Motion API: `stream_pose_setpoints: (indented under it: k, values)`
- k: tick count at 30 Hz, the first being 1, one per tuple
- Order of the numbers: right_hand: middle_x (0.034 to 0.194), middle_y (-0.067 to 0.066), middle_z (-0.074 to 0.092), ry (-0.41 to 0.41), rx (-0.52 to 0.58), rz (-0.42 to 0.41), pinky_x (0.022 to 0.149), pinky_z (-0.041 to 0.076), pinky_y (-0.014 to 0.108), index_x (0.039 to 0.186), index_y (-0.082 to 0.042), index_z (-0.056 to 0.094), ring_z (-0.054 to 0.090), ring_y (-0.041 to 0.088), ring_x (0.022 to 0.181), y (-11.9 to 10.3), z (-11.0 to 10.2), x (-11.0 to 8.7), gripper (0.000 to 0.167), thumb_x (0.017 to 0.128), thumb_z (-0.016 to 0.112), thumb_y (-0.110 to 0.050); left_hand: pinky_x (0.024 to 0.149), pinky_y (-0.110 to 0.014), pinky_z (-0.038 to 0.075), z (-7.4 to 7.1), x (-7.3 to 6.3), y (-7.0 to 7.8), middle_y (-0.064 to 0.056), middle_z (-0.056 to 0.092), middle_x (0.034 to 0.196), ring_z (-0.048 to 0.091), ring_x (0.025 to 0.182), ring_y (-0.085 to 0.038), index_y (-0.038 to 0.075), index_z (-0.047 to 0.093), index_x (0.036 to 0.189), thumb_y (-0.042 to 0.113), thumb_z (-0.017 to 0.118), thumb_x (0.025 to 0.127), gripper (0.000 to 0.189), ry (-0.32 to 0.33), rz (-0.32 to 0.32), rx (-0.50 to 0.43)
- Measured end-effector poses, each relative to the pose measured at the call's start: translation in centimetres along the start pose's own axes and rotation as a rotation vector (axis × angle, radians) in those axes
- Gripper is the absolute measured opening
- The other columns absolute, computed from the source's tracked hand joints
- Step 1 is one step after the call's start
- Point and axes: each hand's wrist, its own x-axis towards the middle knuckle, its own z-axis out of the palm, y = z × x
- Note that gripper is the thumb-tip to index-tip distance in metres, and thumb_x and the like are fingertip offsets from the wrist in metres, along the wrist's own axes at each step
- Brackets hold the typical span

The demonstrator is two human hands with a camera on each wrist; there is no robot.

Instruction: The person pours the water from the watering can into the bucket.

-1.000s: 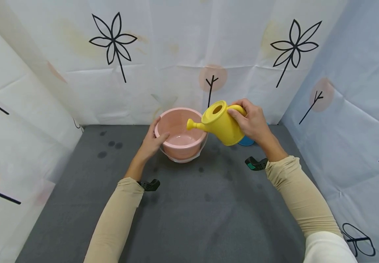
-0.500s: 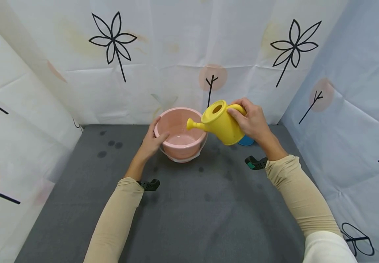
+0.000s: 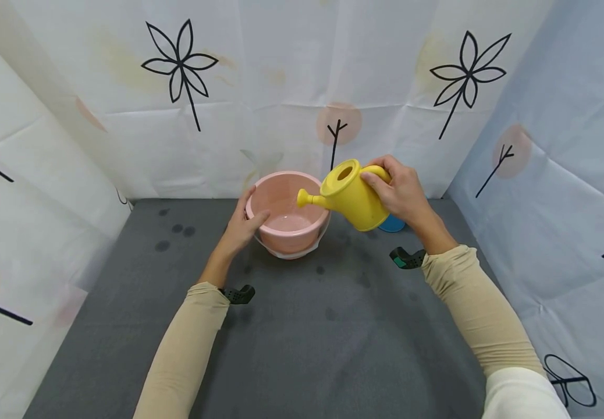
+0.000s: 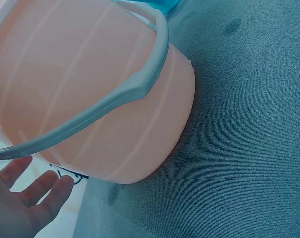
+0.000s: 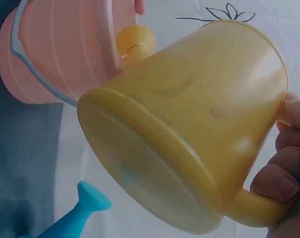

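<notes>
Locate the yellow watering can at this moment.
In the head view, the watering can is just right of centre, gripped by the right hand, with its spout over the pink bucket.

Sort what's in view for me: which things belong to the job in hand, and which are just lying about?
Part of the job, judging by use:
bucket, held by the left fingers
yellow can, tilted toward the bucket, gripped by the right fingers

Apparently just lying about:
blue spouted thing, untouched, only partly in view
</notes>
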Motion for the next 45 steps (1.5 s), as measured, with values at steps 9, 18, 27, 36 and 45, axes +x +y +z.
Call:
stream_pose_setpoints:
  k: [9, 18, 27, 36, 45]
  values:
    - [0.091, 0.017, 0.066, -0.004, 0.009, 0.006, 0.064, 0.044, 0.011, 0.113, 0.003, 0.064, 0.053, 0.012, 0.071, -0.4, 0.1, 0.0, 0.021, 0.101, 0.063, -0.014, 0.116, -0.055, 0.039, -0.1, 0.1, -0.3, -0.021, 0.015, 0.169, 0.036, 0.15, -0.037, 0.027, 0.014, 0.165, 0.022, 0.062, 0.101, 0.08, -0.002, 0.017, 0.008]
    - [0.092, 0.017, 0.065, -0.028, -0.008, 0.012, 0.065, 0.044, 0.011, 0.114, 0.003, 0.063, 0.055, 0.016, 0.072, -0.6, 0.1, 0.2, 0.022, 0.102, 0.062, -0.015, 0.116, -0.054, 0.039, 0.0, 0.1, -0.4, -0.021, 0.017, 0.168, 0.036, 0.15, -0.038, 0.026, 0.015, 0.165, 0.021, 0.062, 0.101, 0.079, 0.011, 0.018, 0.012]
    - [0.09, 0.017, 0.065, -0.03, -0.018, 0.009, 0.064, 0.044, 0.012, 0.113, 0.003, 0.064, 0.054, 0.013, 0.07, -0.7, 0.0, 0.3, 0.022, 0.102, 0.062, -0.016, 0.117, -0.056, 0.037, -0.2, -0.7, 1.8, -0.025, 0.013, 0.168, 0.033, 0.15, -0.042, 0.019, 0.012, 0.165, 0.016, 0.061, 0.1, 0.082, -0.024, -0.016, -0.012]
    - [0.088, 0.016, 0.064, -0.033, -0.047, 0.005, 0.063, 0.044, 0.011, 0.112, 0.003, 0.064, 0.054, 0.013, 0.069, -0.5, -0.1, 0.6, 0.022, 0.103, 0.062, -0.017, 0.114, -0.054, 0.041, 0.0, -0.4, 0.9, -0.022, 0.016, 0.168, 0.038, 0.149, -0.039, 0.027, 0.013, 0.165, 0.023, 0.061, 0.101, 0.081, -0.02, -0.015, 0.016]
    - [0.098, 0.019, 0.07, -0.054, -0.053, 0.012, 0.065, 0.045, 0.01, 0.113, 0.003, 0.063, 0.064, 0.027, 0.073, -0.6, -0.3, 0.7, 0.024, 0.103, 0.062, -0.018, 0.116, -0.056, 0.038, 0.1, -1.4, 3.4, -0.026, 0.013, 0.168, 0.034, 0.15, -0.043, 0.016, 0.011, 0.165, 0.018, 0.062, 0.099, 0.083, -0.049, -0.049, -0.011]
